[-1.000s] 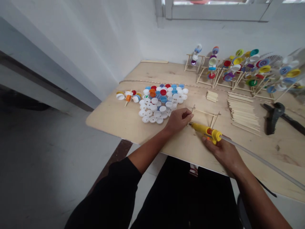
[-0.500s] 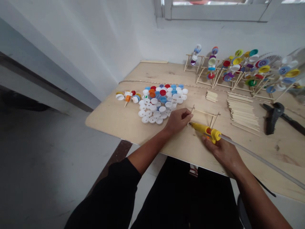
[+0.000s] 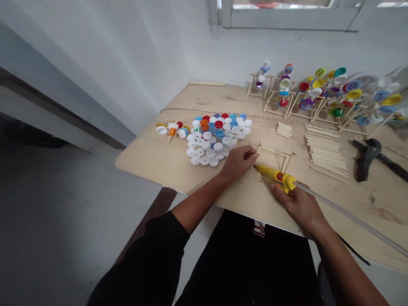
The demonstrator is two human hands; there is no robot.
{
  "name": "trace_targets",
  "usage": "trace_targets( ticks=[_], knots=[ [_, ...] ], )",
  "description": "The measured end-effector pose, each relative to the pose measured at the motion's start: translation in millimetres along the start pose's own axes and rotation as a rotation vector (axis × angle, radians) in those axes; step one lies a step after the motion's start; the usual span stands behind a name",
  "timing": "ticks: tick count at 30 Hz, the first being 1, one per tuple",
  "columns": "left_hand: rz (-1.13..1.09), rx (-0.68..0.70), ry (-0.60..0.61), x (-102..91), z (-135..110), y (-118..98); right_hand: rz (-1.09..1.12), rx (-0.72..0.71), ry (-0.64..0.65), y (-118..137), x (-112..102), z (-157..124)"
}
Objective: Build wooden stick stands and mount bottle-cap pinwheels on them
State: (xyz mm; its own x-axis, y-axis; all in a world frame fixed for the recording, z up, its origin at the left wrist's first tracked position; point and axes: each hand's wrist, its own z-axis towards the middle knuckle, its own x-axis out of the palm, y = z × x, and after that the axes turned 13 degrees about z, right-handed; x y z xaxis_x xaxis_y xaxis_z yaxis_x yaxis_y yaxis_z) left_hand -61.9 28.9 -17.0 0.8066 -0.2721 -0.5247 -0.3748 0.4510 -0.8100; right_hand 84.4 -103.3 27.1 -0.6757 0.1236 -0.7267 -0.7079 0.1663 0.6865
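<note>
Head view, stick-gluing going on at a light wooden table (image 3: 143, 157). Left hand (image 3: 239, 160) curled at the left end of a little stick frame (image 3: 274, 151), thumb and index apparently pinched onto the stick there, other fingers tucked in. Right hand (image 3: 301, 205) wrapped around a yellow glue gun (image 3: 272, 173), nozzle pointed at that same end, just below the left fingertips. Can't tell from here whether touching wood or barely off, and no clear look at the trigger finger or any glue.

Frame sitting on the tabletop, right of the white and coloured bottle caps (image 3: 206, 136) and left of the loose sticks (image 3: 327, 153).

For a clean joint, would go like this: rest the left wrist on the wood, pinch firmly but not hard enough to skew the corner. Get the tip right into the joint, squeeze slowly, stop at a small dab. Too much probably means a blobby, crooked corner. Shift those fingertips a bit further up the stick, way too near a hot tip imo. Then lift off with a small twist to cut the strings, and hold dead still until set. Also, watch the long glue stick (image 3: 334, 207) poking out the back, easy to bump and spoil the aim.
</note>
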Motion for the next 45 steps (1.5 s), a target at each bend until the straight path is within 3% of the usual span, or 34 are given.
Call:
trace_targets(
  ticks=[25, 45],
  knots=[
    [0.007, -0.003, -0.001, -0.6, 0.2, -0.3, -0.014, 0.002, -0.011, -2.6, 1.8, 1.3],
    [-0.015, -0.005, 0.004, -0.6, 0.4, -1.5, -0.062, -0.075, -0.012, -4.4, 4.9, -0.9]
  ],
)
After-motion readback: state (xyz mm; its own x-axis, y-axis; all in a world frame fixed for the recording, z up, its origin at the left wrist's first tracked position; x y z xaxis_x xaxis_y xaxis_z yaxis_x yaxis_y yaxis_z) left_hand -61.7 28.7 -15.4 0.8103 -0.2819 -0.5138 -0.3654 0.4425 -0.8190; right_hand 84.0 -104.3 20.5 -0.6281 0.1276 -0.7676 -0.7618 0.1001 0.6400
